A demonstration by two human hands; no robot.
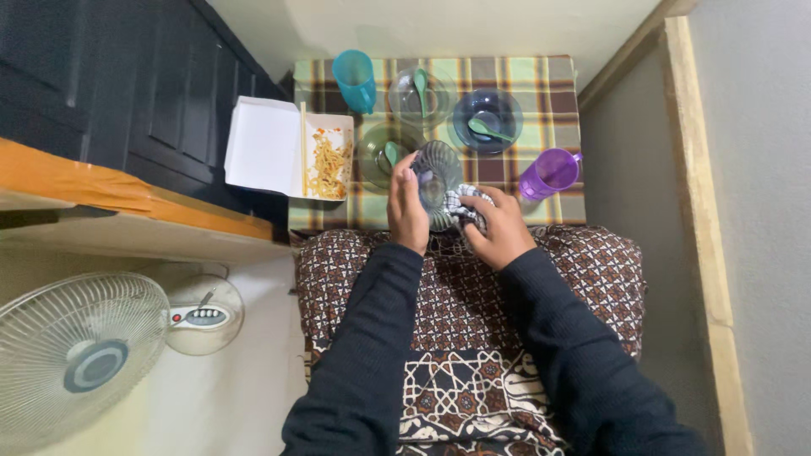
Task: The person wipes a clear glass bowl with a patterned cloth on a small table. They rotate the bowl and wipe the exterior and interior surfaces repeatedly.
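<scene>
The left hand (408,211) was clasped around the rim of a ribbed glass bowl (436,179), holding it tilted on edge over the near border of the checked cloth (541,80), while the right hand (500,230) was clenched on a patterned rag (466,208) pressed against the bowl's lower side. The likeliest trouble seemed to be the bowl slipping: it was held up by only one hand, and a hard push from the rag could have twisted it loose onto the cloth or the lap. Just beyond it stood a greenish glass bowl (384,152) with a spoon in it, close enough that a swing of the held bowl might have knocked glass against glass. The purple cup (549,174) stood near the right wrist, and an outward elbow move could have tipped it. The open box of noodles (325,156) overhung the cloth's left edge and looked easy to nudge off.
</scene>
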